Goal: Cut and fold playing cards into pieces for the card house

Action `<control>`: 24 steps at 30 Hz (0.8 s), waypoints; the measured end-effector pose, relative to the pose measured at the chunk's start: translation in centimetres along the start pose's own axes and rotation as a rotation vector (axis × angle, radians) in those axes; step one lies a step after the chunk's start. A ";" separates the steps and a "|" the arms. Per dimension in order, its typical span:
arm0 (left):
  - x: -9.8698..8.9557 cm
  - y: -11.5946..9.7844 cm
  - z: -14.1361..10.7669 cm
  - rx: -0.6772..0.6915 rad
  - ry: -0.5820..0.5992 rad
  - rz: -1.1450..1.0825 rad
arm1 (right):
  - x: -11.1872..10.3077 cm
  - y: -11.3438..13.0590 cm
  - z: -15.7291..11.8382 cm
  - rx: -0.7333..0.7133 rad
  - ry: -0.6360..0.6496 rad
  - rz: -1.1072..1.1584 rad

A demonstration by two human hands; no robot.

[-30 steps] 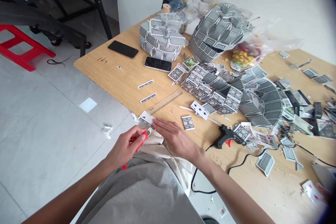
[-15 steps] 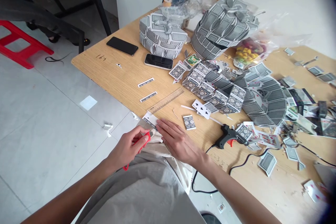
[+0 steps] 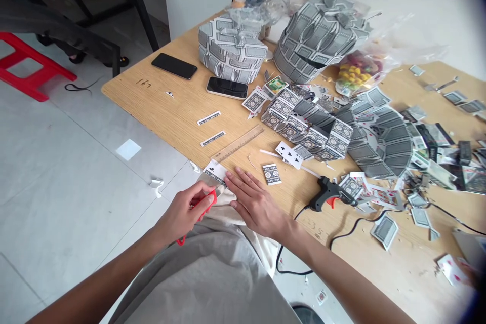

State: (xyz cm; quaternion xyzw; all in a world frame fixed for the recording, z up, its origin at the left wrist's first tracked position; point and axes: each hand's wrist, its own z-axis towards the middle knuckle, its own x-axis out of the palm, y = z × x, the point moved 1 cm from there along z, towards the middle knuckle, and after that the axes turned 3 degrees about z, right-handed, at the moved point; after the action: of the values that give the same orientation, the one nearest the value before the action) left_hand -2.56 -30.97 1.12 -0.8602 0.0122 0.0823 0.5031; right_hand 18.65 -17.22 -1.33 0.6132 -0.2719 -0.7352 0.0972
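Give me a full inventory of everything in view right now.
table: 1, light wood, under most items
smartphones: 2, black, far side of table
card constructions: 2, grey, far end of table
loose cards: many, mostly grey-backed, right side of table
plastic bag: 1, clear with yellow and red contents, beside the right construction
wooden ruler: 1, tan, near table edge
glue gun: 1, black with orange trigger, right of the hands
stool: 1, red, on floor at left
playing card: 1, white, at table edge between the hands
scissors: 1, red handles, in left hand
left hand: 1, gripping scissors
right hand: 1, open, fingertips at the playing card's edge
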 end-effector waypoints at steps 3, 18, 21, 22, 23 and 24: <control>0.1 -0.1 0.1 0.009 -0.008 0.010 | 0.1 -0.1 0.0 -0.003 -0.010 0.005; 0.1 0.2 0.2 0.011 0.002 -0.017 | 0.1 -0.1 0.0 -0.016 -0.024 -0.006; 0.2 0.2 0.2 0.003 0.001 -0.018 | 0.2 -0.1 0.0 -0.020 -0.026 -0.015; 0.2 0.2 0.2 0.003 0.001 -0.018 | 0.2 -0.1 0.0 -0.021 -0.027 -0.017; 0.2 0.2 0.1 0.005 0.000 -0.017 | 0.2 -0.1 0.0 -0.021 -0.027 -0.017; 0.2 0.2 0.1 0.007 0.002 -0.017 | 0.2 -0.1 0.0 -0.020 -0.026 -0.017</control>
State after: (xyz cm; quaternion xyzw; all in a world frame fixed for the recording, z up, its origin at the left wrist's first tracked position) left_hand -2.35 -30.98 0.83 -0.8586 0.0058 0.0769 0.5067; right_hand 18.66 -17.26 -1.61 0.6048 -0.2606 -0.7467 0.0936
